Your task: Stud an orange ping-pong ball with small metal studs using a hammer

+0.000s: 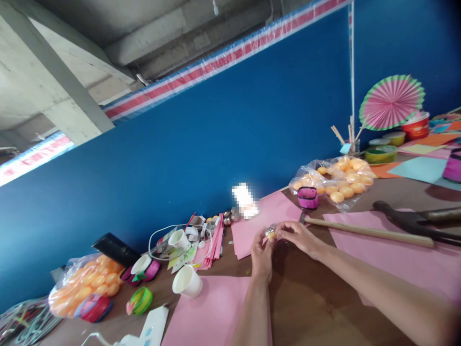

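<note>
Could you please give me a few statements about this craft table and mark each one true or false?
1. Both hands, left hand and right hand, hold a small orange ball. True.
2. The wooden-handled hammer lies on the pink paper sheet. True.
3. The white paper cup stands upright. False: it lies tipped over.
4. The wall behind is green. False: it is blue.
5. The clear plastic bag holds orange balls. True.

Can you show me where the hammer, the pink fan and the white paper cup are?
hammer (367, 231), head view, on its wooden handle.
pink fan (392, 102), head view, on its pleated middle.
white paper cup (187, 281), head view, on its side wall.
</note>
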`<move>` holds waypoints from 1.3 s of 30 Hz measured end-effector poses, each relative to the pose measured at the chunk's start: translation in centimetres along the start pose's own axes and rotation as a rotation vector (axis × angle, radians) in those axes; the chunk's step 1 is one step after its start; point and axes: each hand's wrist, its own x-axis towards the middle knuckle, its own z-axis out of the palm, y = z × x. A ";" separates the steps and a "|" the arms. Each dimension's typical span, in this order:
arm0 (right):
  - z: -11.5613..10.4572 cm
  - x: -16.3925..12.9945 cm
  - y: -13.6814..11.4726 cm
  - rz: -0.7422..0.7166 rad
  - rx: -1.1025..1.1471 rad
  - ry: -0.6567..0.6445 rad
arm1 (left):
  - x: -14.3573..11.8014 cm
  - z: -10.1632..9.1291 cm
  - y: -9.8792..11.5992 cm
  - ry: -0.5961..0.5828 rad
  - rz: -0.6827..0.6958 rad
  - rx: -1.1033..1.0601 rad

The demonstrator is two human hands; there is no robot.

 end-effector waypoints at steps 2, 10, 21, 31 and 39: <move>0.0 -0.1 -0.4 0.001 0.003 -0.022 | 0.0 0.1 0.2 -0.005 0.006 0.003; -0.1 0.0 -0.4 -0.004 0.012 -0.072 | -0.1 0.5 0.5 -0.030 -0.003 -0.039; -0.1 -0.1 -0.3 0.009 0.020 -0.084 | -0.1 0.3 0.3 -0.038 0.009 -0.043; -0.3 0.0 -0.2 0.022 0.038 -0.090 | 0.0 0.2 0.2 -0.099 -0.009 -0.132; -0.4 0.2 0.5 0.030 0.034 -0.084 | 0.0 0.0 0.1 -0.092 -0.010 -0.104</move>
